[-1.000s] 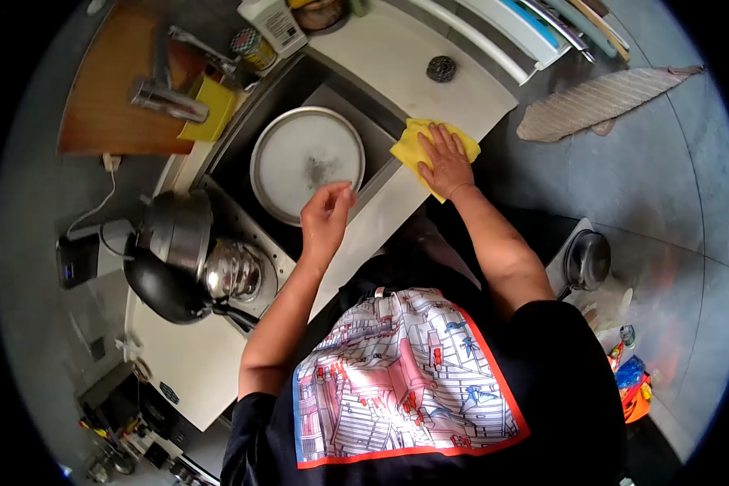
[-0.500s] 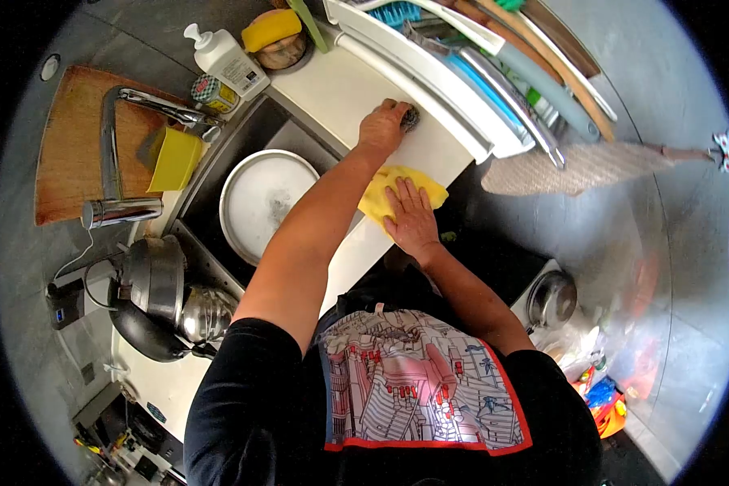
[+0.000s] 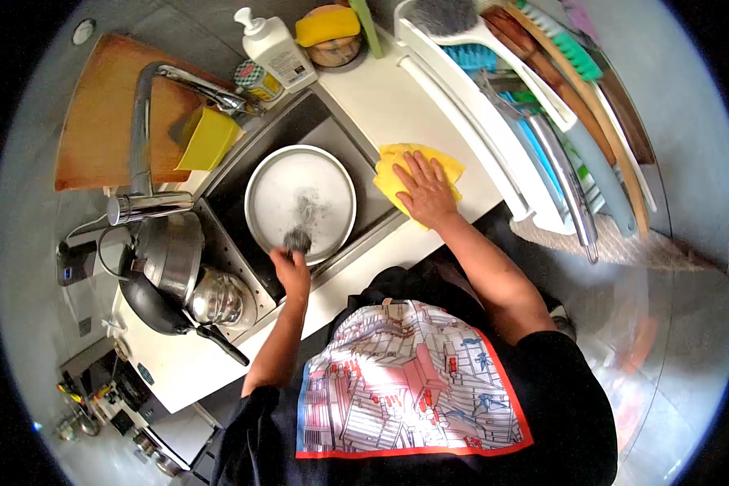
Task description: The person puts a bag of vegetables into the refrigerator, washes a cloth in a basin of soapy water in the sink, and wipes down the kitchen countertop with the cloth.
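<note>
My left hand (image 3: 292,271) is closed on a steel wool scourer (image 3: 298,240), held at the near rim of a round white pan (image 3: 279,190). Grey smudges mark the middle of the pan, which sits in the dark sink (image 3: 320,117). To the right, my right hand (image 3: 427,190) lies flat with fingers spread on a yellow cloth (image 3: 391,172). The cloth rests on the white counter beside the sink, partly hidden under that hand.
Behind the sink stand a faucet (image 3: 142,130), a yellow container (image 3: 209,140), a jar (image 3: 258,80) and a white pump bottle (image 3: 279,55). A kettle (image 3: 166,251) and black frying pan (image 3: 158,304) are at left. A white rack (image 3: 462,105) of brushes is at right.
My left hand has carried the steel wool scourer from the counter's far right back to the pan's near edge. My right hand stays flat on the cloth. The view has shifted.
</note>
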Demonstrator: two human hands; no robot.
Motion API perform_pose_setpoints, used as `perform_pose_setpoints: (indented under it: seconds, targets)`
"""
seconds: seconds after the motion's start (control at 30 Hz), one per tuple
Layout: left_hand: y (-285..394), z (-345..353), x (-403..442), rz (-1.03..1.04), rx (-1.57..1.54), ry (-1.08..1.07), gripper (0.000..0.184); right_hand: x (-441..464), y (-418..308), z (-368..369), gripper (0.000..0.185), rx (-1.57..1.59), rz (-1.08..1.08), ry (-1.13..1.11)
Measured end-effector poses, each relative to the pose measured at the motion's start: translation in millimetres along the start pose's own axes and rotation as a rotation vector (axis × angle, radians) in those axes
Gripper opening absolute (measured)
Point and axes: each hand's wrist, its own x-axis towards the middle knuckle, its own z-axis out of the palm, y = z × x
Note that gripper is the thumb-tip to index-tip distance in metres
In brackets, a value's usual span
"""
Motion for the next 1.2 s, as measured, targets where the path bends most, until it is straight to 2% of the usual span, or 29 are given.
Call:
perform_pose_setpoints:
  seconds: [0.13, 0.27, 0.33, 0.47, 0.57, 0.63, 0.73, 0.77, 0.83, 0.97, 1.07, 1.2]
  targets:
    - [-35.8, -19.3, -59.2, 0.062, 0.078, 0.129, 0.025, 36.4, 12.0, -8.8, 0.055, -0.006, -0.006, 0.063]
    - [-9.8, -16.1, -70.0, 0.175, 0.162, 0.206, 0.022, 78.7, 18.4, -13.1, 0.055, -0.022, -0.013, 0.09]
    - [4.6, -12.6, -69.3, -0.162, 0.093, 0.31, 0.023, 105.0, 17.6, -18.2, 0.053, -0.071, -0.004, 0.138]
    - [-9.0, 8.8, -71.7, -0.249, 0.162, 0.276, 0.025, 142.0, 30.4, 11.3, 0.052, -0.124, 0.015, 0.211]
    - [-8.4, 15.3, -66.9, -0.173, 0.218, 0.335, 0.025, 180.7, 33.8, 25.3, 0.051, -0.098, 0.05, 0.291]
    - [16.4, 3.7, -86.2, -0.238, 0.19, 0.278, 0.026, 175.8, 32.3, 19.5, 0.05, -0.11, 0.202, 0.278]
    - [22.1, 5.4, -74.2, -0.238, 0.238, 0.284, 0.027, 195.8, 22.1, 32.4, 0.051, -0.142, 0.267, 0.277]
    - [22.3, 6.0, -72.5, -0.24, 0.25, 0.286, 0.028, 194.3, 24.6, 33.5, 0.051, -0.144, 0.265, 0.281]
    - [20.7, 9.0, -68.3, -0.235, 0.255, 0.291, 0.028, 185.5, 35.8, 32.9, 0.053, -0.166, 0.022, 0.25]
    - [21.3, 5.1, -75.1, -0.269, 0.263, 0.27, 0.029, 160.5, 53.8, 11.6, 0.053, -0.035, -0.048, 0.224]
    - [23.2, 2.2, -74.6, -0.268, 0.257, 0.245, 0.029, 179.1, 55.6, 11.1, 0.053, -0.106, 0.183, 0.327]
    - [24.0, 2.5, -75.8, -0.283, 0.276, 0.238, 0.029, 190.2, 55.0, 12.3, 0.054, -0.17, 0.33, 0.275]
